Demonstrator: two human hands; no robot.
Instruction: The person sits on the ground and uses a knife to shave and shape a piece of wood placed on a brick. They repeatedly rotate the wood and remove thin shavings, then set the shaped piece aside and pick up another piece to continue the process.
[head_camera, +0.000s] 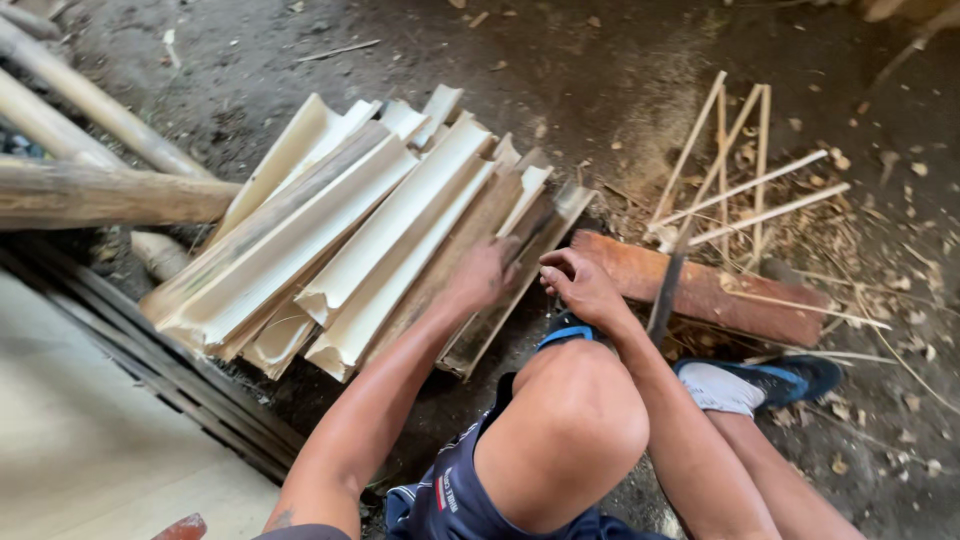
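- My left hand (487, 272) is curled around the end of a split bamboo slat (510, 270) on the pile of slats (330, 230) at ten o'clock.
- My right hand (578, 285) pinches that same end, fingers pressed together.
- A dark blade (667, 290) leans on the reddish wooden block (700, 290) at three o'clock.
- I judge I'm picking a slat; next I need a firm grip and a clean lift.

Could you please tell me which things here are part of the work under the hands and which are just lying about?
In use:
- left hand and right hand, both on one split bamboo piece
- pile of split bamboo

Lying about:
- thin bamboo strips
- reddish wooden block
- round poles
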